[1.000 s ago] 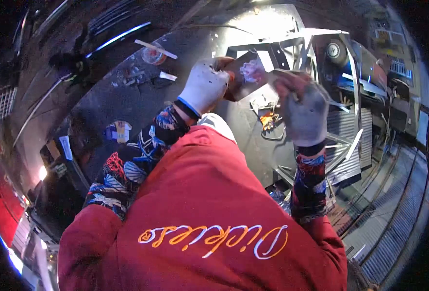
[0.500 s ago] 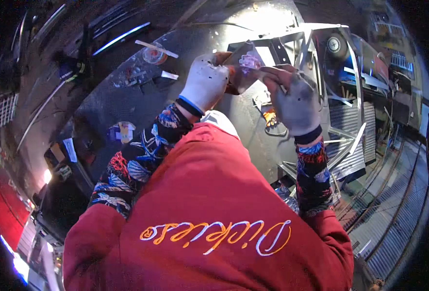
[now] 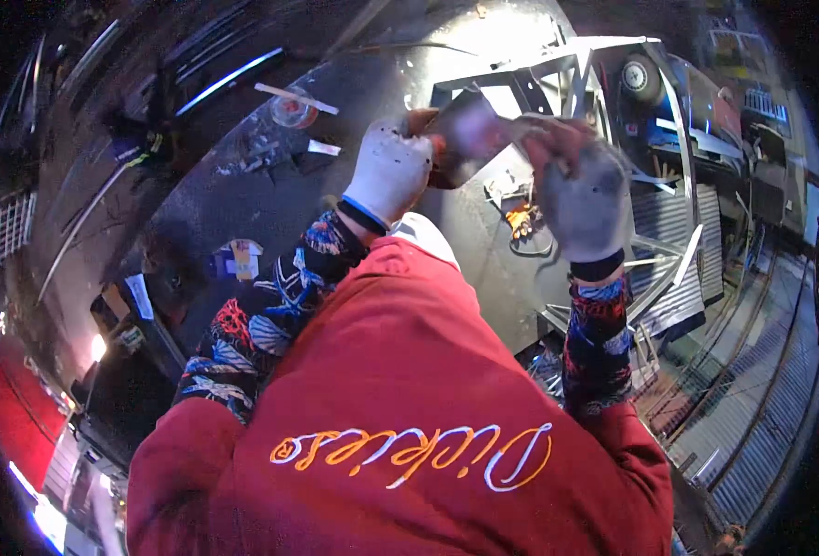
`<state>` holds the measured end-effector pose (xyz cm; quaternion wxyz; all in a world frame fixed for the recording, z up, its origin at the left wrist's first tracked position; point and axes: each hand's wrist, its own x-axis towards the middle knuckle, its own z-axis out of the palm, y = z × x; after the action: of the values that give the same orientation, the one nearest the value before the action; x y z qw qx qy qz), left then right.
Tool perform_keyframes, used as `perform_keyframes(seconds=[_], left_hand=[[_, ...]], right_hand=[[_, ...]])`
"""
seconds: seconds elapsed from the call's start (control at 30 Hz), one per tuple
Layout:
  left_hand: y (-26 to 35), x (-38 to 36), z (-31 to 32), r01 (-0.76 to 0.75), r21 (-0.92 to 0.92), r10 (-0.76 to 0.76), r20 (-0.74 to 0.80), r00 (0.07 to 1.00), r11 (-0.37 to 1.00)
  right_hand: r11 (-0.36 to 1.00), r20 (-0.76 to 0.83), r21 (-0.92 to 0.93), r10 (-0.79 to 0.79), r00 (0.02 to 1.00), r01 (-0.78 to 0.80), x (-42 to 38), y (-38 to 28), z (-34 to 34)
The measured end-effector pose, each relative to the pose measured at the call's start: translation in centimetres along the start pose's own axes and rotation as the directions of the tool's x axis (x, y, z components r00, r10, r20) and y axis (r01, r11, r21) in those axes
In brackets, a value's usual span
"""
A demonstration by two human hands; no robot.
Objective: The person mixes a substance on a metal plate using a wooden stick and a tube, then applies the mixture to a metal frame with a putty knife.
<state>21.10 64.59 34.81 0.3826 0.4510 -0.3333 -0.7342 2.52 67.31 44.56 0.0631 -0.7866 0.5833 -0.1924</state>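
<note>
My left hand (image 3: 393, 165), in a white work glove with bare or dark fingertips, grips the left edge of a dark, glossy flat piece (image 3: 470, 132). A blurred pinkish patch shows on its face, and its exact kind cannot be made out. My right hand (image 3: 584, 190), in a greyer, dirty glove, has its fingers curled at the piece's right edge. Motion smears these fingers, and what lies between them is hidden. Both hands hang over a grey metal table (image 3: 354, 88), in front of my chest.
A white-edged metal frame (image 3: 581, 79) stands at the right. Below the hands lies an orange and black item (image 3: 521, 221) with a cord. A round clear container (image 3: 291, 109) with a flat strip across it sits on the left. Farther right are a wheel (image 3: 639, 82) and corrugated sheets (image 3: 674, 227).
My right hand has shifted right and slightly down, its fingers now more curled and blurred. My left hand stays nearly in place with the flat piece, which has blurred.
</note>
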Motion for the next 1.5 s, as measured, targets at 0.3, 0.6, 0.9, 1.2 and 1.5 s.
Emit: perform_keyframes(seconds=[0.3,0.6,0.9,1.2,1.5], left_hand=[[-1.6,0.1,-0.7,-0.026,0.074,0.025,0.010,1.000,0.997],[-1.3,0.4,-1.5,-0.007,0.034,0.004,0.064,0.998,0.999],[1.5,-0.1,-1.4,-0.011,0.209,-0.029,0.187,0.982,0.978],[1.7,0.2,-1.3,0.062,0.107,-0.079,0.166,0.983,0.992],[1.6,0.8,-0.5,-0.076,0.204,0.069,0.040,0.997,0.976]], right_hand=[[0.994,0.021,-0.061,0.089,0.996,-0.087,-0.9,-0.2,0.2],[0.998,-0.016,0.002,-0.057,0.998,0.057,0.3,1.2,0.2],[0.972,0.096,0.138,-0.206,0.974,0.192,1.2,2.6,0.0],[0.965,0.277,0.135,-0.253,0.927,0.223,2.7,3.6,-2.0],[0.464,0.273,0.632,0.617,0.738,-0.621,-2.6,7.4,5.4]])
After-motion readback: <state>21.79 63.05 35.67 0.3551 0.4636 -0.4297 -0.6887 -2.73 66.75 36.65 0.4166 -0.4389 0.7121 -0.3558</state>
